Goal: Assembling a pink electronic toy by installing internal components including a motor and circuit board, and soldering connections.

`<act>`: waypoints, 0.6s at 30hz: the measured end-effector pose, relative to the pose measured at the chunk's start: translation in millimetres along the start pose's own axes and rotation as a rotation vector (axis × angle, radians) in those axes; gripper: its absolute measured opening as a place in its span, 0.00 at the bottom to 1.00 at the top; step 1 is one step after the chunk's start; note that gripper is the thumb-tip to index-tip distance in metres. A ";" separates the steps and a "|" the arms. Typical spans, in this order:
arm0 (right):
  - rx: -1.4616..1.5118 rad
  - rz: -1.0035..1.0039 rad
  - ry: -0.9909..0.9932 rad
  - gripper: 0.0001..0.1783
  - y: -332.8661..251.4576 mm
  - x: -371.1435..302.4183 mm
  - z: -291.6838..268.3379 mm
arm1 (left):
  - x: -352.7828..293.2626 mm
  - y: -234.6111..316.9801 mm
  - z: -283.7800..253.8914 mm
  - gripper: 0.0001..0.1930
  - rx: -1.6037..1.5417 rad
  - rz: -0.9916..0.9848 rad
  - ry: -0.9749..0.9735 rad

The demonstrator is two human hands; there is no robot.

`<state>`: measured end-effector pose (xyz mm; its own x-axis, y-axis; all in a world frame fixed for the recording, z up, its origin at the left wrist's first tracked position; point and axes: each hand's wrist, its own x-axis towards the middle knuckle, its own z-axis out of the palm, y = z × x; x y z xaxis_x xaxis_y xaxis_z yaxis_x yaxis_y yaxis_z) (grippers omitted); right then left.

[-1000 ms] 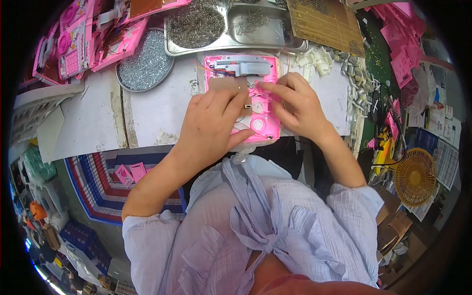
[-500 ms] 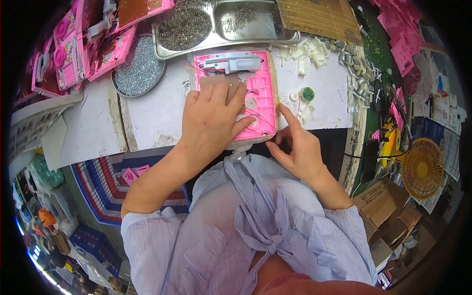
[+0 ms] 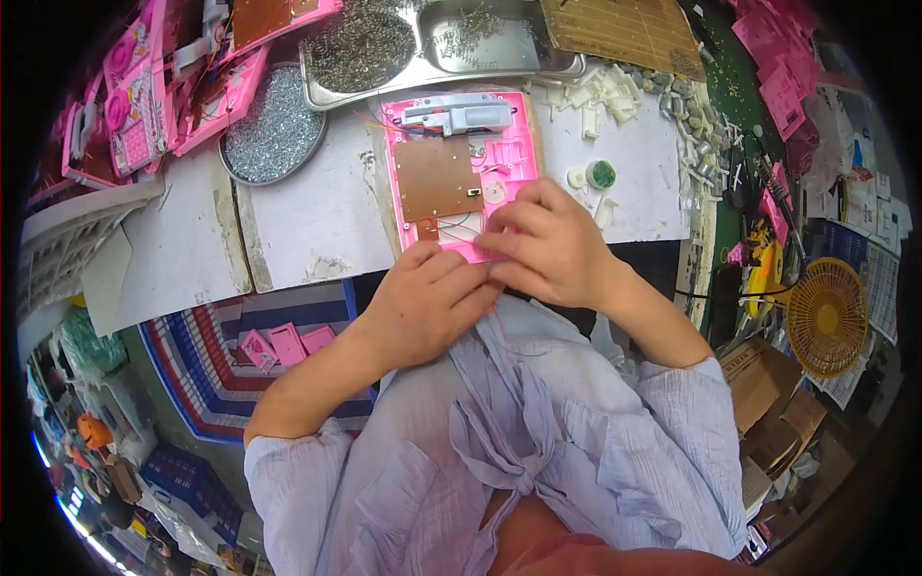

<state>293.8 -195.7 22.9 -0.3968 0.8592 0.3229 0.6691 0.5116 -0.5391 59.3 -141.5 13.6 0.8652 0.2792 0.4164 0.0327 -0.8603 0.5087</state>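
Lilac-grey crinkled cloth (image 3: 403,490) lies nearest, with thin loose coloured wires (image 3: 498,328) trailing over it just below the fingertips. Above them the left hand (image 3: 424,305) sits with bent fingers at the near edge of a shallow pink plastic housing (image 3: 525,144), and the right hand (image 3: 559,248) curls over its near right corner, fingers drawn together. The two sets of fingertips almost meet; whether either pinches a wire I cannot tell, as the tips are partly hidden.

Strands this fine would seem to call for a light pinch near the end, the housing kept steady so that no lead is tugged at its joint.

The housing lies flat on the white worktop (image 3: 317,221), directly beyond the hands. Inside it, past the fingertips, sit a brown rectangular circuit board (image 3: 437,178), a pale round disc (image 3: 494,192) to its right and a long grey plastic part (image 3: 480,117) along the far edge. Farther off stand a round dish (image 3: 269,181) of small silvery pieces and a divided steel tray (image 3: 509,48).
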 end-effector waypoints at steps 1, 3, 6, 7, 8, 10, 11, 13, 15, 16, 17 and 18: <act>-0.018 0.010 0.009 0.22 -1.5 0.9 2.6 | -3.5 -0.9 0.2 0.14 -0.006 0.015 0.034; -0.056 0.029 0.026 0.23 -8.5 2.7 8.5 | -21.9 -11.9 -8.7 0.10 -0.018 -0.146 0.139; -0.180 0.128 0.043 0.24 -24.0 13.5 21.2 | -41.1 -18.3 -15.5 0.07 0.058 -0.422 0.212; -0.188 0.114 0.038 0.23 -28.2 17.3 25.4 | -48.3 -16.9 -16.3 0.07 0.050 -0.485 0.203; -0.196 0.101 0.034 0.23 -31.8 20.9 29.5 | -53.6 -14.8 -15.5 0.07 0.042 -0.548 0.192; -0.194 0.071 0.041 0.23 -35.3 26.1 37.5 | -57.7 -7.7 -8.0 0.07 0.075 -0.529 0.072; -0.184 0.053 0.052 0.23 -35.4 27.5 42.4 | -60.2 -3.0 -2.8 0.06 0.093 -0.521 0.014; -0.151 0.048 0.049 0.22 -38.6 29.0 46.0 | -66.3 6.8 9.2 0.04 0.014 -0.481 -0.111; -0.103 0.071 0.020 0.20 -45.4 31.5 45.8 | -67.9 15.3 16.8 0.04 -0.080 -0.418 -0.184; -0.113 0.055 0.036 0.20 -44.1 31.2 48.7 | -64.6 18.5 10.3 0.05 -0.045 -0.439 -0.276; -0.129 0.050 0.055 0.20 -40.5 29.4 51.5 | -62.7 16.1 1.3 0.06 -0.101 -0.418 -0.330; -0.145 0.046 0.075 0.20 -38.0 27.2 54.6 | -61.9 11.0 -9.6 0.07 -0.157 -0.395 -0.382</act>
<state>223.4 -191.6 9.7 -0.3196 0.8761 0.3609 0.7709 0.4619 -0.4386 1.4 -164.1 0.7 0.9227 0.3676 -0.1159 0.3414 -0.6399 0.6885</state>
